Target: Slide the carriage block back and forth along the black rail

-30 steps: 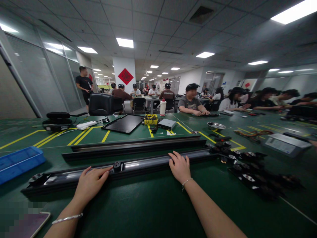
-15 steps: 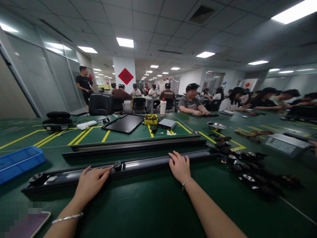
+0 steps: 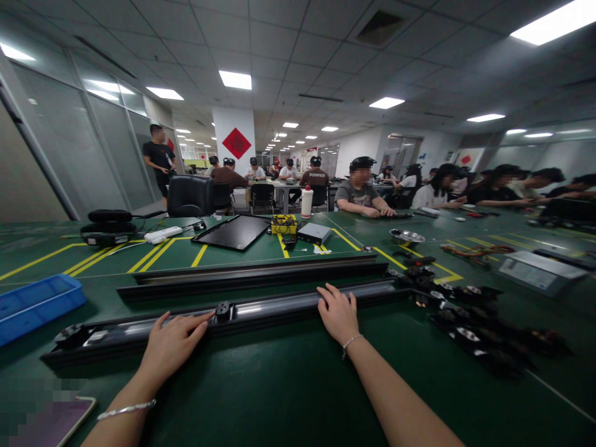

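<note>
A long black rail with a shiny metal middle (image 3: 274,305) lies across the green table (image 3: 288,385) in front of me. My left hand (image 3: 170,344) rests flat on it, fingers stretched toward a small black slider (image 3: 222,310) on the rail. My right hand (image 3: 338,313) lies on the rail further right, fingers spread over its near edge. Neither hand holds anything. A second black rail (image 3: 254,276) lies parallel just behind the first.
Several small black parts (image 3: 470,316) lie heaped at the right. A blue tray (image 3: 37,304) sits at the left edge, a phone (image 3: 56,422) at the near left corner. A black panel (image 3: 235,231), a yellow box (image 3: 284,223) and a metal bowl (image 3: 406,236) stand further back. Several people sit at far tables.
</note>
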Available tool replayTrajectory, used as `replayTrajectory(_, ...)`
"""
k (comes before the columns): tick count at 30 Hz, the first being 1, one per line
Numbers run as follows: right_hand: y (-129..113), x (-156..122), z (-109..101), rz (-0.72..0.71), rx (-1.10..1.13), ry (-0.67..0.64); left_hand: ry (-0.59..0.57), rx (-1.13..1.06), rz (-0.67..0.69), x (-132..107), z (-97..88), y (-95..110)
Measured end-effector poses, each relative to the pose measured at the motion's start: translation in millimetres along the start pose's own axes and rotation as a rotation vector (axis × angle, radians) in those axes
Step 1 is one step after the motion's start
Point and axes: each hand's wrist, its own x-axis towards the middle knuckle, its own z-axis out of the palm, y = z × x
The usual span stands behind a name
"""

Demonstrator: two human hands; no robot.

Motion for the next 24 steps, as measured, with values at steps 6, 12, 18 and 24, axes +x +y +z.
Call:
replayTrajectory(6, -0.6, -0.1, 0.1, -0.004, -0.007, 0.008, -0.009, 0.026, 0.003, -0.4, -1.1, 1.9)
replayTrajectory(12, 0.1, -0.2, 1.2, -0.003, -0.015, 0.008, -0.012, 0.031, 0.011, 0.4, 1.3, -0.8)
replayTrajectory(18, -0.3, -0.3, -0.2, -0.001, -0.013, 0.000, -0.009, 0.029, 0.008, 0.9, 1.9, -2.9)
replayTrajectory(24, -0.3, 0.2, -0.1, -0.003, -0.006, 0.004, 0.032, 0.049, 0.017, -0.1, 3.5, 1.2)
